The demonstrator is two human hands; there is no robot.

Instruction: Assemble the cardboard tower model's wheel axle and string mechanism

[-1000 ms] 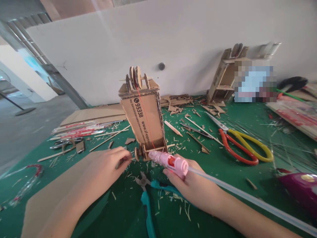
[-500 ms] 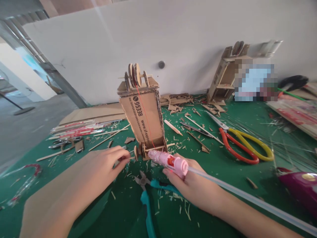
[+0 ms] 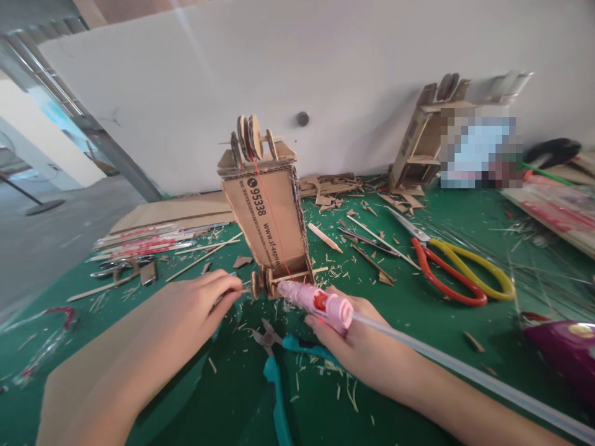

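A cardboard tower [image 3: 264, 223] with discs on top and a red thread down its front stands ahead of me. My left hand [image 3: 209, 310] pinches the end of a thin wooden stick [image 3: 246, 291], left of the small cardboard discs [image 3: 260, 284] at the tower's base. My right hand [image 3: 357, 334] is wrapped round a pink glue gun [image 3: 320, 303], a long clear glue stick [image 3: 446, 365] trailing from its back. The gun's nozzle points at the tower's base by those discs; its tip is hard to make out. Between my hands lie teal-handled cutting pliers [image 3: 269, 341], jaws apart.
Large scissors [image 3: 446, 266] with red and yellow handles lie to the right, near a purple object [image 3: 562, 353]. A second cardboard tower [image 3: 421, 142] stands by the wall. Sticks, scraps and shavings litter the green table [image 3: 223, 396]; cardboard sheets [image 3: 186, 210] lie at left.
The tower's top has leaned slightly to the left. My left hand's fingers have shifted a little on the stick. The glue gun stays at the base.
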